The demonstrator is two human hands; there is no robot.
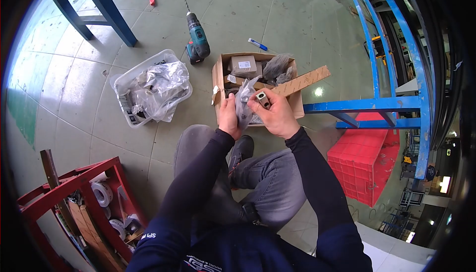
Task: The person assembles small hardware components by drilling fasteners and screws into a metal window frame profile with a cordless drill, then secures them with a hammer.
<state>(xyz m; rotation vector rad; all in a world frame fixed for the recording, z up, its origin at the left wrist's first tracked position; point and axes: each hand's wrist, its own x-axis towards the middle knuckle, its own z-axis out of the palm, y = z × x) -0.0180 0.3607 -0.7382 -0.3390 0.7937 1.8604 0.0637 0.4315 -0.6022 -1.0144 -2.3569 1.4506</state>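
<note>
White lettering is seen on the dark sleeve [148,236], reading roughly "SPI", the rest cut off. A white label [244,64] is stuck on a small box [242,66] inside the cardboard carton [216,76], too small to be read.

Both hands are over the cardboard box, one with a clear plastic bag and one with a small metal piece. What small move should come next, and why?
Probably the right hand should draw the small metal piece fully clear of the plastic bag. The piece sits pinched at the fingertips just beside the bag's top, while the left hand holds the bag upright over the cardboard box, so the bag seems steady enough.
</note>
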